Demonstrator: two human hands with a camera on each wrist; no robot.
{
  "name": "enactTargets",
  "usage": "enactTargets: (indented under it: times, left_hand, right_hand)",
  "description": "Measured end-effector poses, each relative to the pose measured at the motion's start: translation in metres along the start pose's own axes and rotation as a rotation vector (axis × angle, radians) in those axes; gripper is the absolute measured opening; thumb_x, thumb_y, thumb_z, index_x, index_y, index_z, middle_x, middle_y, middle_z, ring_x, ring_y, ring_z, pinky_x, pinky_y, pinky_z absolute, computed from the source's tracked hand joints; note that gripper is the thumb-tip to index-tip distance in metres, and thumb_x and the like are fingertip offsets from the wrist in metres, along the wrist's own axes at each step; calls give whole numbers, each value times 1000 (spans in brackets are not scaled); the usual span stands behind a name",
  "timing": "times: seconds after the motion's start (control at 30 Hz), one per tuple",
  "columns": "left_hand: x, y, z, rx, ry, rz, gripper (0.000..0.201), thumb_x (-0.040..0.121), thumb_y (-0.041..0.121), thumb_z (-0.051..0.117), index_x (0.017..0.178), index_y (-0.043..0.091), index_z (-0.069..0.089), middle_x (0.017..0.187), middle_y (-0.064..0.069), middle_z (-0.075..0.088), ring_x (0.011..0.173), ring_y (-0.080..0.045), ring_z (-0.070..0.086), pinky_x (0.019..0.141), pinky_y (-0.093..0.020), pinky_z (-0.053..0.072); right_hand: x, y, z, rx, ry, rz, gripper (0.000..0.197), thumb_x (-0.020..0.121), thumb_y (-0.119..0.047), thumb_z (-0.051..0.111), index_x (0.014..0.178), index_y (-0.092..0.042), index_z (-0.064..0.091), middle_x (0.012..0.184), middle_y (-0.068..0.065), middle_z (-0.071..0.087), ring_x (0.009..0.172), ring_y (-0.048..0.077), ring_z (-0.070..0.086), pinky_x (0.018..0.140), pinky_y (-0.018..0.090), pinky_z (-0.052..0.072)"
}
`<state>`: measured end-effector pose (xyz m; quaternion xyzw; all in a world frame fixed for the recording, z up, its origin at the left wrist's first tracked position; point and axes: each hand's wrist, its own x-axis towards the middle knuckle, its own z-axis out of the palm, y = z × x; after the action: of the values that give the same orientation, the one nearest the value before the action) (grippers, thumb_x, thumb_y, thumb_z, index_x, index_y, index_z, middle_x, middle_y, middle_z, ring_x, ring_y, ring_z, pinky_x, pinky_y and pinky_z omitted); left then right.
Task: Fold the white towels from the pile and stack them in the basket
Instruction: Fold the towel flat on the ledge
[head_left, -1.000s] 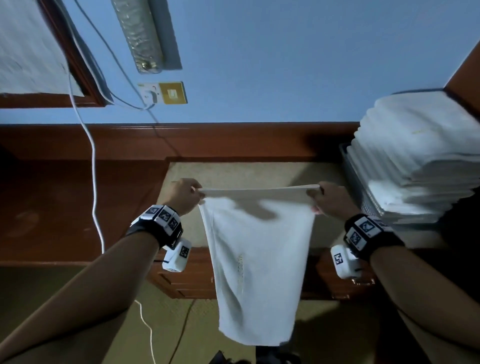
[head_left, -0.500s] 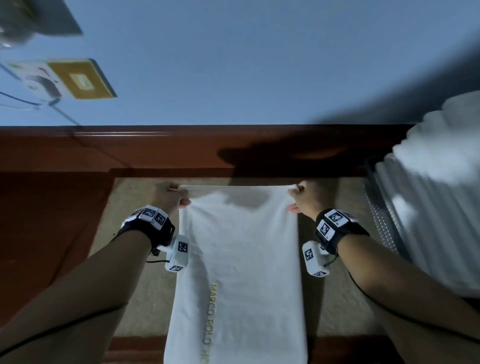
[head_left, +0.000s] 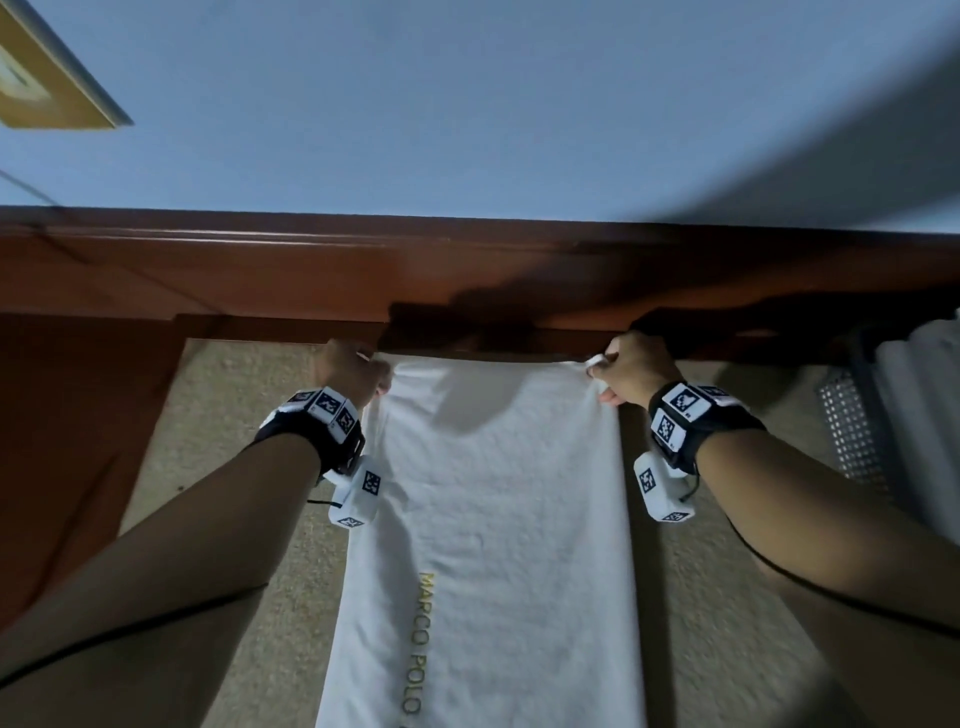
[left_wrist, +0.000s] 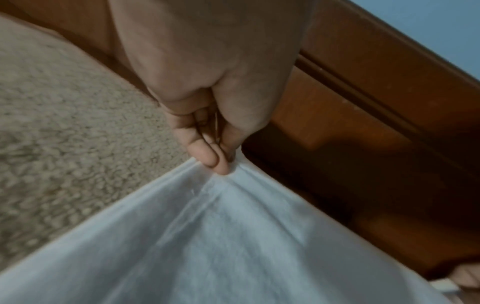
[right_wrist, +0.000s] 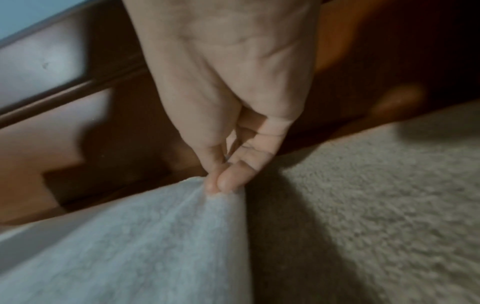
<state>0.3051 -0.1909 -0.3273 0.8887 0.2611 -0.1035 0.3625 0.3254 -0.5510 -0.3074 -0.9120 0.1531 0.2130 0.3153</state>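
The left hand pinches the white towel corner. Beige bench lies left of the grip, brown wood right.

one towel, two hands, one basket

The white towel runs off the head view's bottom edge, cutting its gold lettering after "MARCO POLO". At 3 o'clock, the mesh basket and its stacked towels are blurred and cropped by the frame.
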Motion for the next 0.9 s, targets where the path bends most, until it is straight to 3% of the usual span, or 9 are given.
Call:
enactTargets:
  times: [0.07, 0.13, 0.2, 0.33, 0.4, 0.47, 0.63, 0.83, 0.9]
  left_hand:
    - [-13, 5, -1, 113, 55, 73, 19, 81, 6, 77, 100, 10, 77, 97, -8, 78, 87, -22, 71, 81, -29, 56]
    - [-34, 7, -1, 205, 82, 184, 51, 88, 8, 74, 136, 9, 59, 135, -13, 59, 120, -29, 57, 95, -33, 47]
    - [-69, 5, 12, 301, 45, 401, 65, 93, 14, 69, 152, 16, 42, 155, -10, 39, 141, -29, 38, 115, -43, 37]
    - [-128, -33, 60, 425, -214, 678, 65, 106, 38, 37, 166, 23, 15, 175, 2, 2, 161, -18, -1, 129, -52, 10]
    - [-122, -57, 70, 506, -204, 742, 65, 108, 51, 21, 167, 27, 7, 174, 5, -4, 161, -16, -6, 129, -55, 8]
    - [-103, -69, 66, 549, -138, 729, 69, 107, 57, 22, 167, 26, 7, 175, 3, -1, 161, -18, -3, 129, -54, 8]
    - [-95, -76, 64, 526, -18, 549, 71, 107, 57, 19, 167, 21, 3, 174, 1, -5, 161, -20, -5, 129, -52, 0]
    - [-149, -105, 30, 331, -167, 297, 73, 109, 37, 42, 166, 8, 7, 174, -9, 0, 160, -27, 7, 129, -45, 13]
    - [-184, -121, 16, 212, -168, 259, 69, 105, 25, 56, 163, 5, 23, 170, -14, 24, 155, -30, 26, 126, -42, 23]
  right_hand:
    - [-7, 5, 0, -115, 50, -81, 20, 95, -15, 71, 108, -1, 65, 98, 16, 72, 90, 30, 76, 82, 43, 63]
    - [-26, 8, 11, -317, 131, -210, 47, 94, -25, 71, 134, -6, 55, 132, 17, 59, 121, 33, 61, 99, 44, 53]
    - [-58, 5, 36, -454, 175, -378, 66, 96, -37, 66, 151, -12, 40, 153, 16, 42, 139, 36, 45, 112, 51, 42]
    - [-113, 2, 102, -576, -197, -546, 73, 106, -51, 38, 166, -30, 2, 173, 9, -15, 159, 35, -12, 125, 65, 4]
    - [-106, 17, 109, -648, -173, -572, 74, 101, -67, 19, 163, -39, -10, 169, 1, -29, 157, 30, -22, 123, 68, -2]
    - [-83, 35, 97, -667, -82, -512, 75, 97, -73, 10, 162, -42, -14, 169, -1, -29, 158, 27, -20, 122, 69, -2]
    - [-49, 57, 50, -560, -88, -247, 74, 104, -66, 23, 163, -38, -13, 171, -1, -22, 159, 30, -13, 124, 63, 1]
    - [-114, 86, 54, -567, -116, -198, 70, 108, -43, 33, 165, -27, -5, 173, 13, -1, 157, 40, 6, 126, 57, 16]
    - [-147, 96, 67, -573, -117, -220, 70, 108, -39, 36, 165, -24, -2, 171, 16, 3, 156, 42, 10, 124, 57, 22]
